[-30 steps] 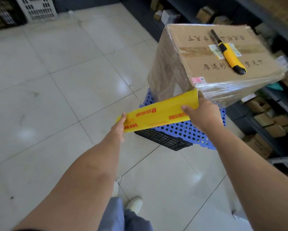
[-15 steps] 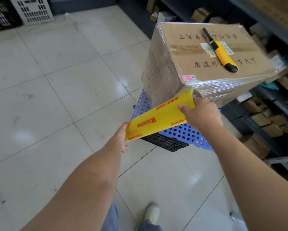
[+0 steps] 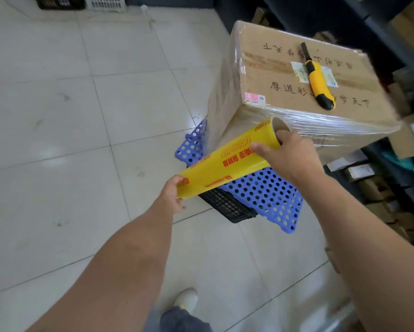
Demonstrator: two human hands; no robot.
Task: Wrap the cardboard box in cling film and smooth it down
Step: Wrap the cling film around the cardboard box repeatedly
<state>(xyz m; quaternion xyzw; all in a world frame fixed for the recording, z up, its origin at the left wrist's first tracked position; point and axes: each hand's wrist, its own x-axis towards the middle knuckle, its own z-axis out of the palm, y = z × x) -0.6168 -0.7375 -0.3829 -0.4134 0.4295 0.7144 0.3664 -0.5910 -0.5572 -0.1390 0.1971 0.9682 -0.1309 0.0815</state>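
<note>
Gripping the film roll (image 3: 227, 161) with left hand (image 3: 172, 195) and right hand (image 3: 289, 154), fingers (image 3: 180, 205) curled round its ends, beside the box (image 3: 285, 75) on the blue crate (image 3: 261, 188), we risk a hard pull shaking the knife (image 3: 318, 85) off.

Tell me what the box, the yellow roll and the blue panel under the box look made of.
The cardboard box: matte brown card, its sides glossy under wrinkled clear film. The cling film roll: shiny yellow plastic film wound on a dull brown tube, probably cardboard, at the open end. The blue panel: likely moulded plastic, uniform colour, regular round holes.
</note>
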